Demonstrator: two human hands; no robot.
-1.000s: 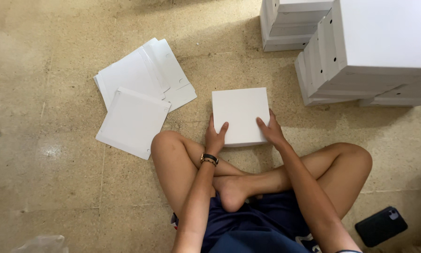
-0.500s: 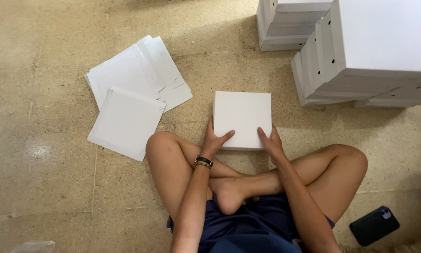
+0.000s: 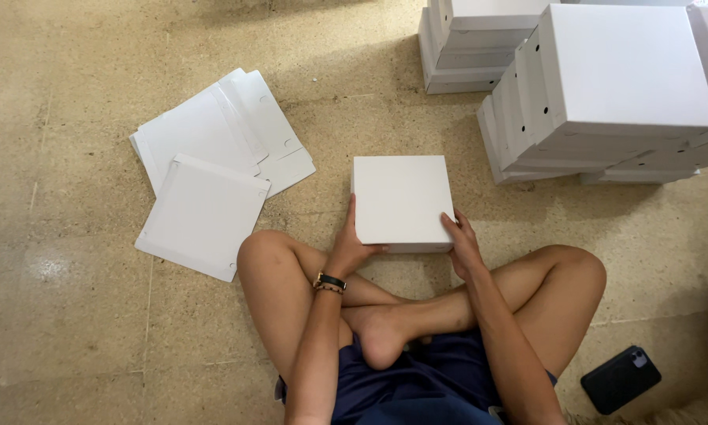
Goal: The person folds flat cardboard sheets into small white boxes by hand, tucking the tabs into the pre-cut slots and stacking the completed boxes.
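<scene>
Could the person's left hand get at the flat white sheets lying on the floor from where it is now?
Probably yes. The left hand grips the white box at its near left edge, and the flat white sheets lie on bare floor just beyond the raised left knee, with nothing between.

You sit on a speckled beige floor (image 3: 94, 354); on it lie flat white card sheets (image 3: 204, 212), a white box (image 3: 401, 197), stacked white boxes (image 3: 606, 94) and a dark phone (image 3: 620, 379).

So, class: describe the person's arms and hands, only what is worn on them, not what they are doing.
Both arms are bare, with no sleeves in view. The left hand has a dark wristband with a gold-coloured piece at the wrist. The right hand shows no glove, ring or band. Neither hand is gloved.
</scene>
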